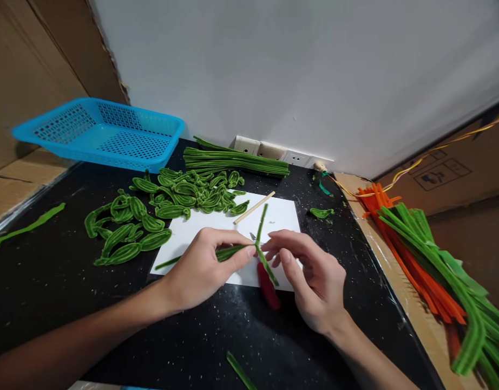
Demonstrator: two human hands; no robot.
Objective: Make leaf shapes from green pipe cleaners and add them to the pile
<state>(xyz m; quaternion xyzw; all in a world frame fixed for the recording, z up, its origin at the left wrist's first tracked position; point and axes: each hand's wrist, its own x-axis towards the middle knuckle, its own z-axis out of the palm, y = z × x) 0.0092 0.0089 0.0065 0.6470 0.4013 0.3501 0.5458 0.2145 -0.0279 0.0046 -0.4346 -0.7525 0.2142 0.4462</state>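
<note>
Between the hands, a fuzzy green strip [261, 223] stands crosswise at the fingertips of the left hand [209, 266], which pinches it against another green piece [229, 253]; just beside it, the right hand [316, 276] curls loosely, thumb and fingers parted. Beneath them lies a red-handled tool [268, 287]; beyond, green loops [185, 189] are heaped.

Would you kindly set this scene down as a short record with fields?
Left hand: pinching fuzzy green strips above a white paper sheet
Right hand: beside the strips, fingers curled; contact unclear
Sheet: bears a pale wooden stick; a red-handled tool crosses its near edge
Left and back: looped fuzzy green leaf shapes; blue perforated plastic basket
Far right: orange fuzzy strip bundle, bright-green fuzzy strip bundle
</note>
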